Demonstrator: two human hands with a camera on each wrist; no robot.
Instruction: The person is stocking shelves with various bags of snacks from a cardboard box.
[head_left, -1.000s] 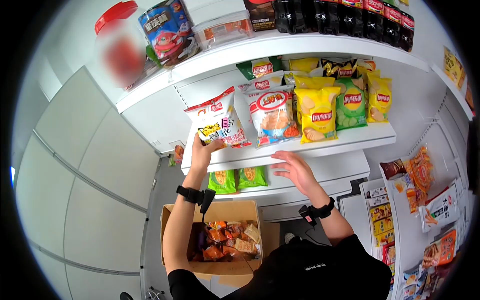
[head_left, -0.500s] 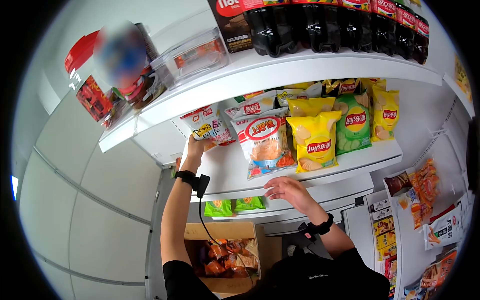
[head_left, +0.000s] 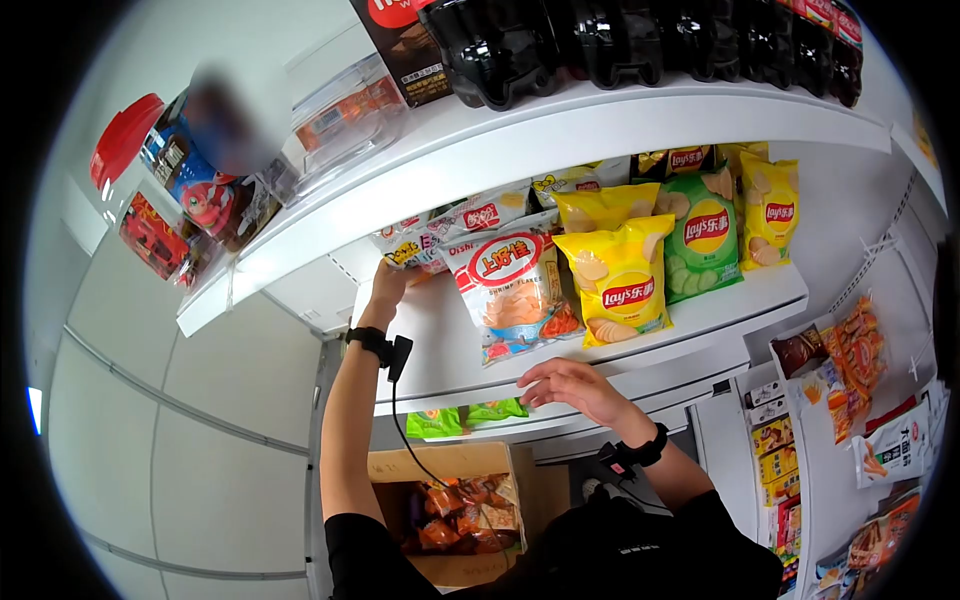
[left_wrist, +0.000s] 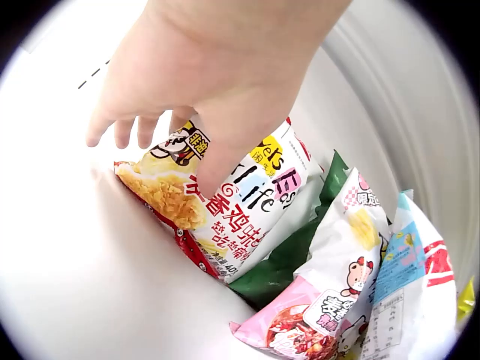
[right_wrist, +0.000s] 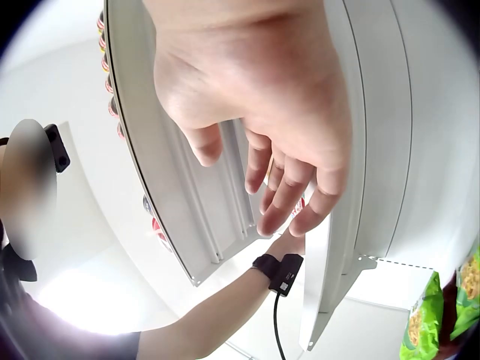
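Note:
My left hand (head_left: 388,285) reaches deep to the left end of the middle shelf. It grips a white and red chicken-flavour snack bag (left_wrist: 225,202), thumb across the front and fingers round its far side. That bag stands beside a dark green bag (left_wrist: 281,262) and a pink and white bag (left_wrist: 330,300). In the head view a white Oishi shrimp flakes bag (head_left: 510,290) partly covers the bags behind it. My right hand (head_left: 575,388) hangs loosely at the front edge of the shelf (head_left: 640,345), fingers slightly bent with nothing in them.
Yellow (head_left: 625,285) and green chip bags (head_left: 705,235) fill the shelf's right part. Cola bottles (head_left: 610,45), a clear box (head_left: 345,120) and jars stand on the overhanging shelf (head_left: 560,145). Green bags (head_left: 435,423) lie below, above a carton (head_left: 440,462) of snacks.
My left hand has carried the snack bag inward from the shelf's front to the row at the back. The right hand has moved slightly left and down in view. The head view has shifted closer.

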